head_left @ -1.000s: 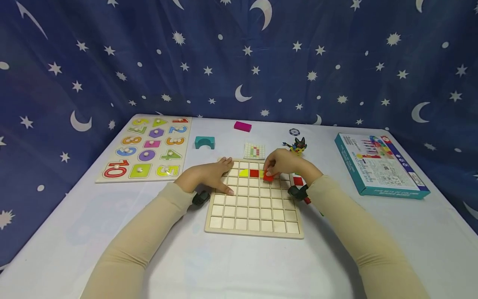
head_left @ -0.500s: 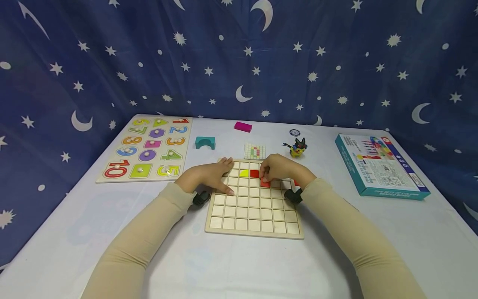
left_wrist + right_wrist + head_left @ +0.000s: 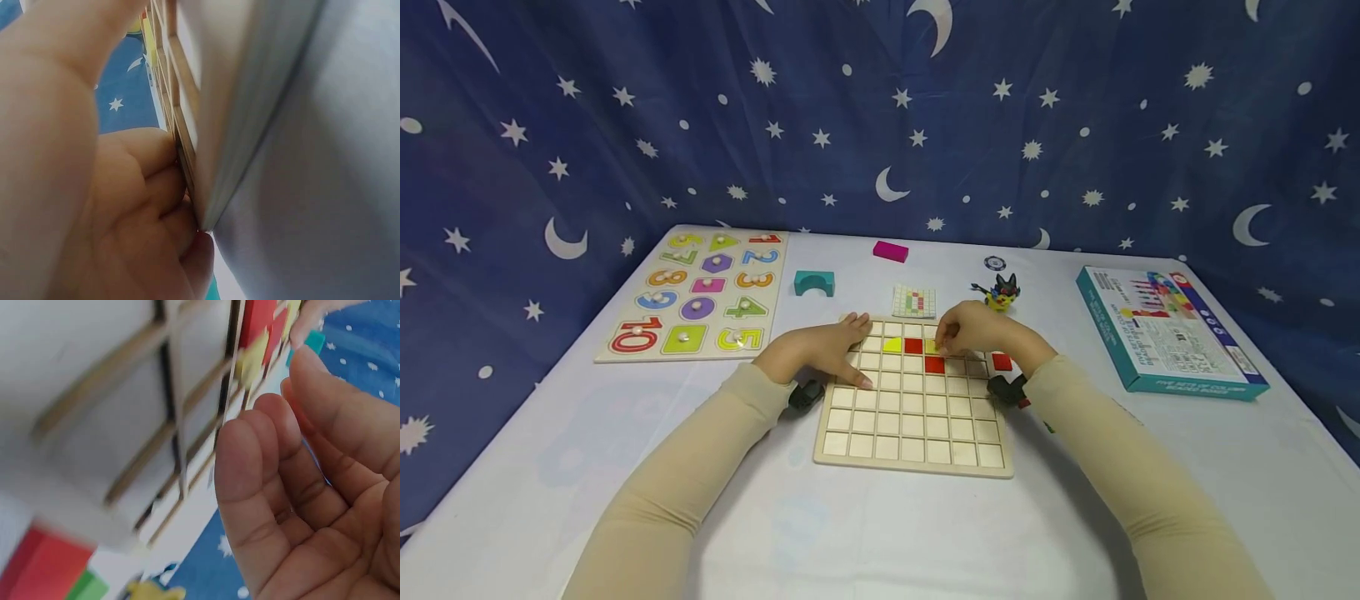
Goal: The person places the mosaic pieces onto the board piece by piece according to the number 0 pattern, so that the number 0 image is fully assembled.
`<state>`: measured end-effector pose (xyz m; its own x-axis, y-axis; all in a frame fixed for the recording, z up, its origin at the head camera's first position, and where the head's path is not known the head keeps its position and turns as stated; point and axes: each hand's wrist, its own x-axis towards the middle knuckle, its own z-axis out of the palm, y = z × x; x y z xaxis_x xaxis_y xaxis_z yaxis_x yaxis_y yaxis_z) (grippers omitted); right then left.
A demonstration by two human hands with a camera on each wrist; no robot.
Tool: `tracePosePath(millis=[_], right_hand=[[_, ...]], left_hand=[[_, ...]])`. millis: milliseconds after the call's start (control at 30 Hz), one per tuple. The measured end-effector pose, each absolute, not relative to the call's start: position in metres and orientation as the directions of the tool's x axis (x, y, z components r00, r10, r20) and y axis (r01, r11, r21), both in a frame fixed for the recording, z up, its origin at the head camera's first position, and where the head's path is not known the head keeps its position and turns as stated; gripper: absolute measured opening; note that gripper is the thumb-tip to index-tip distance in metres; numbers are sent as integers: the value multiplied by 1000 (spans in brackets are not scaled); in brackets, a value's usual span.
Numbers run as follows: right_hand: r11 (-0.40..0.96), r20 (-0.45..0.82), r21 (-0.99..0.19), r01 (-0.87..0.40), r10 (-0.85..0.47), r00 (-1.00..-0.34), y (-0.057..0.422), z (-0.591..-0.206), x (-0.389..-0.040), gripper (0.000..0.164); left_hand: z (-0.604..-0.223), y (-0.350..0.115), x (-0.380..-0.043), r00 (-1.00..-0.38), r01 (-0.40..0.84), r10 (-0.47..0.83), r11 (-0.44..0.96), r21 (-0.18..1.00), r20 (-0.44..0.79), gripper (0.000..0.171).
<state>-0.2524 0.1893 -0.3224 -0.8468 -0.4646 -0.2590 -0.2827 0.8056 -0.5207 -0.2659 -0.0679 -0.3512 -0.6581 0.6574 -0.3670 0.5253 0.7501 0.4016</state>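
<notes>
A wooden grid board [image 3: 913, 425] lies flat before me. My left hand [image 3: 826, 350] rests on its left edge, thumb and fingers spread; the left wrist view shows fingers [image 3: 162, 200] against the board's side. One upper row bears a yellow piece [image 3: 892, 345], a red square [image 3: 913, 346] and another yellow piece [image 3: 930, 346]. Just below that second yellow piece, another red square [image 3: 934, 364] sits in a cell. My right hand [image 3: 976, 327] hovers at the board's upper right, beside the second yellow piece. In the right wrist view its fingers [image 3: 240, 462] are loosely bent and hold nothing.
A small pattern card [image 3: 914, 302] lies behind the board. Around it are a teal arch block [image 3: 814, 283], a magenta block [image 3: 891, 251], a round chip [image 3: 995, 263] and a toy figure [image 3: 1002, 292]. Number puzzle [image 3: 760, 317] left; box [image 3: 1172, 333] right; red piece [image 3: 1002, 362] beside board.
My right hand has set the red square into a cell, let go of it, and moved slightly up and right. The left hand has stayed on the board's edge.
</notes>
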Motion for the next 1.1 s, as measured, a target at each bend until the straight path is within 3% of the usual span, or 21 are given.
tracePosePath(millis=[667,933,1100], right_hand=[[853,-309,-493,-171,-355,-882,259,-330,-245,17],[863,-346,-486,-141,-338,-875,265,-335,-244,28],[877,-348,-460,-136,-320,-881,261,-333,-243,27]], left_hand=[[-351,-67,-266,-653,531,658,751,393,-376,108],[-352,-67,-266,-655,530,657,751,394,-373,108],[-353,-68,-267,-656,532,658,751,392,-370,109]])
